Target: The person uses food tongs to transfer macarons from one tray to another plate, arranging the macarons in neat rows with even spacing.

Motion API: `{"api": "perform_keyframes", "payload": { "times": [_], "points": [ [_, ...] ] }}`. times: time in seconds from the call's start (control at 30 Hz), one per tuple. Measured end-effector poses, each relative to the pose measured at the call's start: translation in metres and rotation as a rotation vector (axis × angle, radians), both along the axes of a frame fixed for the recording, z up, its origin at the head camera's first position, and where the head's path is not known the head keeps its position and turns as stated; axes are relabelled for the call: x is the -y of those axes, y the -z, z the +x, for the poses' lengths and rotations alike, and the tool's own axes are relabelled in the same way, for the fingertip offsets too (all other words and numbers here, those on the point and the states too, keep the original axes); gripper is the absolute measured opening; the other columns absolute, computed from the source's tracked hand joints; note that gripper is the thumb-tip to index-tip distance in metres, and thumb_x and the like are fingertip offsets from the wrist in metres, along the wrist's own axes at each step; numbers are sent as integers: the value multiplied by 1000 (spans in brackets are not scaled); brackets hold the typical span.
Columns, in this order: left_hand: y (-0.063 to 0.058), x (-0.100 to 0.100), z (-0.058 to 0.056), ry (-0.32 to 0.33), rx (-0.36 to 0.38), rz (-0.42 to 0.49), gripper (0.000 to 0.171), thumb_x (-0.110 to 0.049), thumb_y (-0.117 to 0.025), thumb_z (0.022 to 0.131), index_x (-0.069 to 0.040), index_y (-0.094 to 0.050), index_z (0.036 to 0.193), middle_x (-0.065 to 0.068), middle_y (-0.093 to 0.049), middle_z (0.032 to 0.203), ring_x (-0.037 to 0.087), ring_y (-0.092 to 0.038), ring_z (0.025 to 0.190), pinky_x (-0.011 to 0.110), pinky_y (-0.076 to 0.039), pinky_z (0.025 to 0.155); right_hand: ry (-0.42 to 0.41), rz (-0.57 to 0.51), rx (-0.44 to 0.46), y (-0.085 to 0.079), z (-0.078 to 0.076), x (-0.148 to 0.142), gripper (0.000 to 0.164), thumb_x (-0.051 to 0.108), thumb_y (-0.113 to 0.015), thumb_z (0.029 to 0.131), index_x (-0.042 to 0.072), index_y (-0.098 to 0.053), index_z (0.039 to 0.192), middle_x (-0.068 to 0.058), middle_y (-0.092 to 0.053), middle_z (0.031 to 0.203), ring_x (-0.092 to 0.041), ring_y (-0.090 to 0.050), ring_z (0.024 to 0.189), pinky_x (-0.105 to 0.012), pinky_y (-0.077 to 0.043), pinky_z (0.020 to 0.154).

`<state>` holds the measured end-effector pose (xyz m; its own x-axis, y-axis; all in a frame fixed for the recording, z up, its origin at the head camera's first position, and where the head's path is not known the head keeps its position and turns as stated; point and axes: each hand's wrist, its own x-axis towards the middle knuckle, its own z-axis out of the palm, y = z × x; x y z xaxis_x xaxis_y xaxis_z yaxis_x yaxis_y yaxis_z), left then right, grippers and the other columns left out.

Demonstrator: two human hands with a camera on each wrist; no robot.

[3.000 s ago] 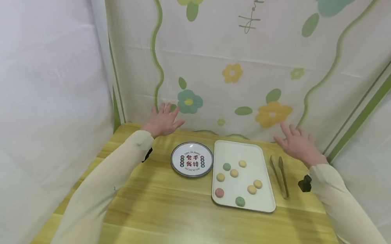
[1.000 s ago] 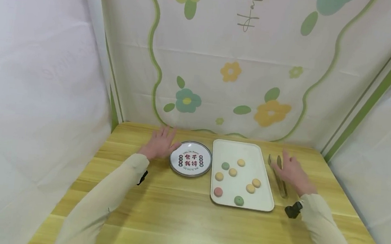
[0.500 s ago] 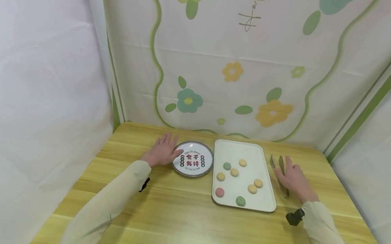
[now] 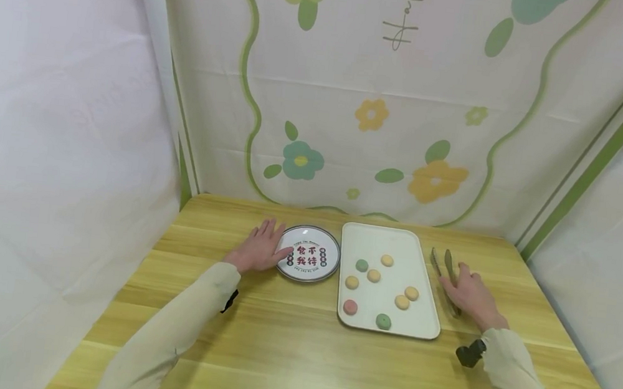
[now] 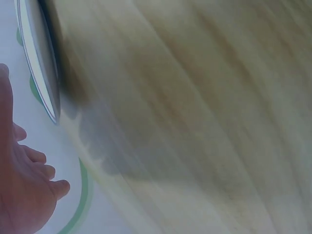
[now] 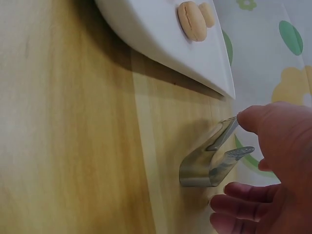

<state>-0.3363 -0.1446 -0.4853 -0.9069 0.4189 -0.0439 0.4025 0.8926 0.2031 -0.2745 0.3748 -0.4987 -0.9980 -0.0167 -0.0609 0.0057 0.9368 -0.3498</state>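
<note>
Beside the tray's right edge lie metal tongs, their bent end toward me. My right hand hovers at them, the thumb on one side and the fingers on the other. In the right wrist view the thumb's tip appears near one arm of the tongs; contact is unclear. My left hand is spread at the left rim of a round white plate with red lettering. Whether it touches the rim cannot be told. A white tray holds several yellow, green and pink macarons.
A wooden table carries everything, with its front part nearest me. Behind it hangs a white cloth with flowers, and white cloth walls stand at both sides. A dark device is strapped to my right wrist.
Both hands have come down from above the table's back edge, the left to the plate's rim, the right to the tongs. Plate, tray and tongs stay in place.
</note>
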Motion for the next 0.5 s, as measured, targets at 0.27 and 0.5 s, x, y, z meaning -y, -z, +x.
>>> {"api": "perform_keyframes", "payload": {
  "times": [0.27, 0.5],
  "points": [
    [7, 2, 2, 18, 18, -19, 93, -67, -34, 97, 1, -10, 157, 26, -4, 163, 39, -3, 153, 53, -14, 124, 5, 12, 41, 0, 2, -1, 82, 48, -38, 102, -21, -21, 142, -52, -44, 123, -63, -49, 111, -68, -47, 86],
    [11, 4, 5, 33, 38, -29, 98, -69, -36, 95, 2, -7, 156, 24, -2, 164, 38, -3, 153, 50, -14, 125, 4, 5, 68, 2, 1, -2, 82, 51, -38, 101, -21, -28, 138, -48, -50, 117, -59, -55, 105, -63, -50, 82]
  ]
}}
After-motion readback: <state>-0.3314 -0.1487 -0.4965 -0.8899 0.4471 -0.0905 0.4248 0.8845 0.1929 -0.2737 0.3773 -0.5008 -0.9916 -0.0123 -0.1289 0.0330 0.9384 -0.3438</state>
